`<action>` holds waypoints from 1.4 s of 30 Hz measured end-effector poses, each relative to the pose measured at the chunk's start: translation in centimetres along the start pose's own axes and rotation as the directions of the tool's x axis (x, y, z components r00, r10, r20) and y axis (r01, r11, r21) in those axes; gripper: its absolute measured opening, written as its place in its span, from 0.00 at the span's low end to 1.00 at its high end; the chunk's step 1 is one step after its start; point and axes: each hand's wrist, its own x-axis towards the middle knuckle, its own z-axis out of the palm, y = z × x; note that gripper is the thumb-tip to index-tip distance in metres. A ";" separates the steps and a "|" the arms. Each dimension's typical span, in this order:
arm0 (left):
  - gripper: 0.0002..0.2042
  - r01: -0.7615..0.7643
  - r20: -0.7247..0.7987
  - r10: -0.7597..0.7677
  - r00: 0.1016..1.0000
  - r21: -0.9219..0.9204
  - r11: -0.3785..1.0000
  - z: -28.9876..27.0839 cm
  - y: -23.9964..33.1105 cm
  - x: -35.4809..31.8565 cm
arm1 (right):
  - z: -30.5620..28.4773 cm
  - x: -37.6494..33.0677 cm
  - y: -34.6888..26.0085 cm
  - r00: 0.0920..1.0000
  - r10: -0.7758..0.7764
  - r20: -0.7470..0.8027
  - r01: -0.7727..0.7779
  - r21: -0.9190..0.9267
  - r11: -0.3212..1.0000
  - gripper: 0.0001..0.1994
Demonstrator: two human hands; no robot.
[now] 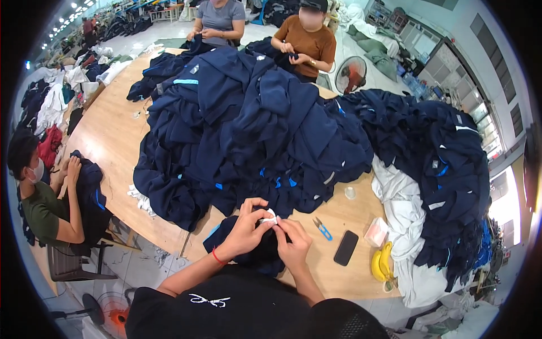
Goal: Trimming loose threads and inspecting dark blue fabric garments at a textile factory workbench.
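Note:
My left hand (247, 230) has its thumb and index finger closed on a small white piece (271, 215), perhaps a fabric tag, though its kind is not clear. My right hand (294, 242) pinches the same piece from the other side, fingertips close to the left ones. Under both hands a navy garment (259, 261) with a light blue strip lies over the table's near edge, partly hidden by my forearms. Just beyond rises a large heap of navy garments (243, 118). To the right of my right hand are blue thread snips (323, 229) and a black phone (346, 248).
Bananas (382, 263) and a pink-white packet (376, 232) lie on the wooden table (101, 135) at right, beside white cloth (398, 198) and more navy garments (446, 164). A person (53, 209) handles a garment at left; two others stand across the table. A fan (350, 74) stands behind.

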 end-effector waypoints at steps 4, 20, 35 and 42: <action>0.05 0.081 0.083 -0.084 0.993 0.046 0.996 -0.7 2.0 -0.8 | 0.0 -0.6 0.3 0.996 -0.087 -0.005 0.086 -0.094 0.992 0.09; 0.02 -0.053 0.051 0.054 0.997 -0.014 0.998 -2.7 4.6 0.2 | -1.0 0.6 0.1 0.914 0.018 0.406 -0.022 0.007 1.000 0.29; 0.31 0.393 0.332 -0.275 0.902 -0.369 0.842 1.5 -2.0 -2.9 | -7.1 3.8 1.1 0.919 -0.368 -0.140 0.329 -0.242 0.913 0.14; 0.47 0.614 0.369 -0.586 0.722 -0.732 0.296 -0.6 -4.4 -2.2 | 0.2 -6.8 7.1 0.748 0.203 0.632 -0.308 0.060 0.950 0.37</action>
